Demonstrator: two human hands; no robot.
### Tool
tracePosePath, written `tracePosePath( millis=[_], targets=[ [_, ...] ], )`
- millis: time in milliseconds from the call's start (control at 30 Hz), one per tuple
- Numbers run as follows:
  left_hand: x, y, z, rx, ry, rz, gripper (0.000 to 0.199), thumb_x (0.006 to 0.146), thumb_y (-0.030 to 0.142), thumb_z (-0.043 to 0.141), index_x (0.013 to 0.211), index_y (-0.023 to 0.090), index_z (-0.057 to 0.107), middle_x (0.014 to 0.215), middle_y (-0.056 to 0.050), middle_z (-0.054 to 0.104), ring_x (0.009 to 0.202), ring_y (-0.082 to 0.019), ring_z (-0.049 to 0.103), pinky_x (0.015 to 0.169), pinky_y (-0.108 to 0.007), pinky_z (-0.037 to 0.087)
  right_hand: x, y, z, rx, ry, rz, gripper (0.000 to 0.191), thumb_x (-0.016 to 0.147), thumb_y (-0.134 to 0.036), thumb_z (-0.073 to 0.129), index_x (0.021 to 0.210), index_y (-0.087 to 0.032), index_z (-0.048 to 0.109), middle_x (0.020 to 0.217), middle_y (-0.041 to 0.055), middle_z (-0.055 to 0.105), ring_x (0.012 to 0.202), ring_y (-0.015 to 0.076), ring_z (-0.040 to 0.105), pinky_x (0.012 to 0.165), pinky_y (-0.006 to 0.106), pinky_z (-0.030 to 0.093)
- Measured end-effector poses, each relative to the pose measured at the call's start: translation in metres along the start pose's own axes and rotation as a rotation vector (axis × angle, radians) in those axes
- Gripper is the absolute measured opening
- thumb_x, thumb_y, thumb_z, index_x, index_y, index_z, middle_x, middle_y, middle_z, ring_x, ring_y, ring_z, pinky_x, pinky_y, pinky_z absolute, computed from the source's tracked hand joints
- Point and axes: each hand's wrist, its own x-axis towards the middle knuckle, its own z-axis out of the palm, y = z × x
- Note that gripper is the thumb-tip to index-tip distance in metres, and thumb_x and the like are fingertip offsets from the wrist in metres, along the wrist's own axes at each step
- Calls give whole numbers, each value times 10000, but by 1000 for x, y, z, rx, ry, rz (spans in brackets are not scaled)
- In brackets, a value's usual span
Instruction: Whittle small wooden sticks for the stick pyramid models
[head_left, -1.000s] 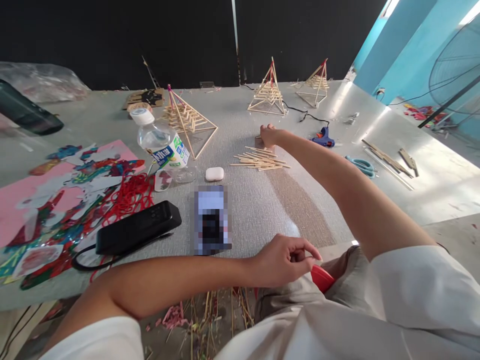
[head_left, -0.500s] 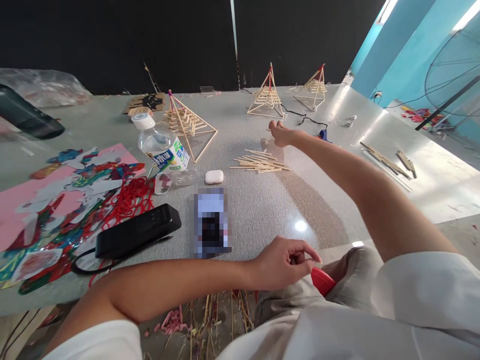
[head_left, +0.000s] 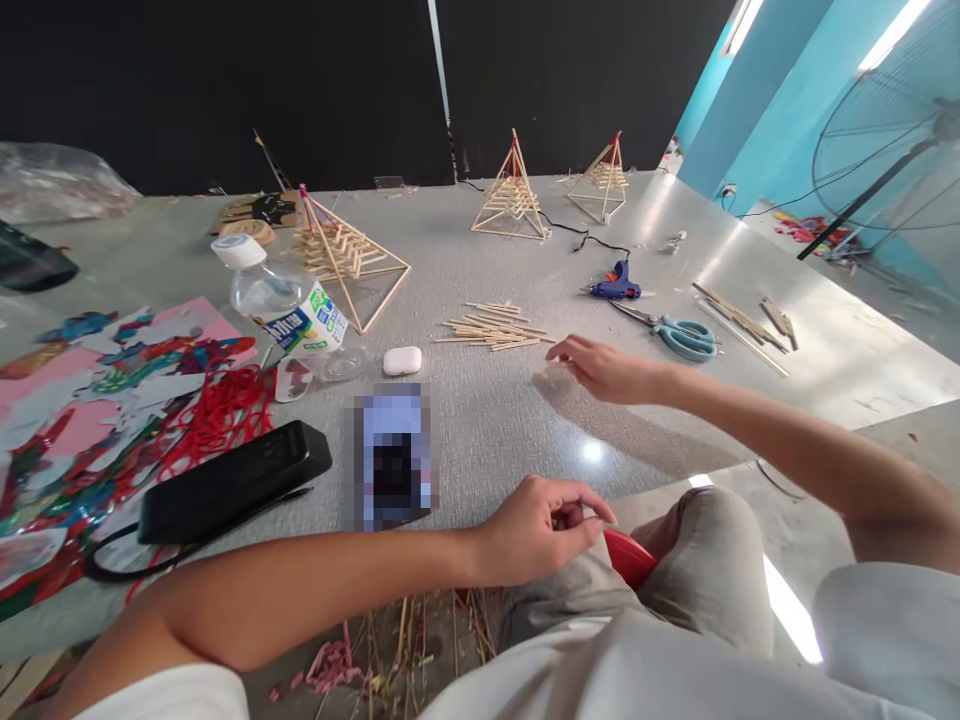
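Note:
My left hand (head_left: 536, 530) is low in front of my lap, its thumb and index finger closed together; what is between them, if anything, I cannot make out. Just beneath these fingertips shows a red object (head_left: 630, 558), partly hidden. My right hand (head_left: 600, 368) hovers over the table with loosely bent fingers, nothing visible in them. Its fingertips are by the right end of a loose pile of thin wooden sticks (head_left: 491, 330). Farther right lie blue-handled scissors (head_left: 686, 338) and a blue glue gun (head_left: 619, 285).
Stick pyramids (head_left: 352, 250) stand toward the back. On the left are a water bottle (head_left: 285, 300), red string (head_left: 225, 410), a black power bank (head_left: 236, 480) and colourful scraps. A white case (head_left: 403, 361) sits above a blurred phone (head_left: 394, 455). More sticks (head_left: 739, 315) lie right.
My right hand has drawn back toward me from beyond the stick pile, uncovering the glue gun and scissors. My left hand keeps its pose. The view has shifted slightly right.

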Motion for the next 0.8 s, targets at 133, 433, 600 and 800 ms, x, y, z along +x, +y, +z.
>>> tracePosePath(
  millis=[133, 433, 600, 800],
  targets=[
    [-1, 1, -1, 14, 3, -22, 206, 897, 265, 678, 995, 118, 783, 604, 68, 482, 551, -76, 384, 541, -220, 318, 4, -17, 24, -104, 18, -142, 392, 1010, -75, 399, 1352, -154, 574, 1212, 167, 661, 1109, 261, 630, 991, 431, 533],
    [0, 0, 0, 10, -7, -27, 207, 889, 267, 687, 996, 119, 784, 599, 68, 478, 548, -74, 379, 543, -222, 314, 72, -13, -26, -237, -17, 51, 361, 1004, -247, 529, 1332, -183, 665, 1295, 134, 718, 1177, 275, 621, 991, 377, 477],
    [-1, 0, 0, -7, -5, -51, 227, 894, 292, 693, 1007, 115, 782, 608, 68, 478, 554, -77, 378, 550, -230, 315, 138, 11, -39, -426, -113, 246, 364, 1017, -233, 526, 1315, -167, 724, 1327, 169, 714, 1141, 297, 645, 887, 375, 480],
    [-1, -1, 1, -18, -18, -58, 225, 899, 291, 699, 1014, 114, 777, 602, 74, 484, 542, -73, 376, 551, -232, 315, 174, 23, -25, -515, -175, 236, 317, 1002, -142, 513, 1152, -98, 788, 1241, 221, 742, 1090, 301, 654, 894, 382, 468]
  ],
)
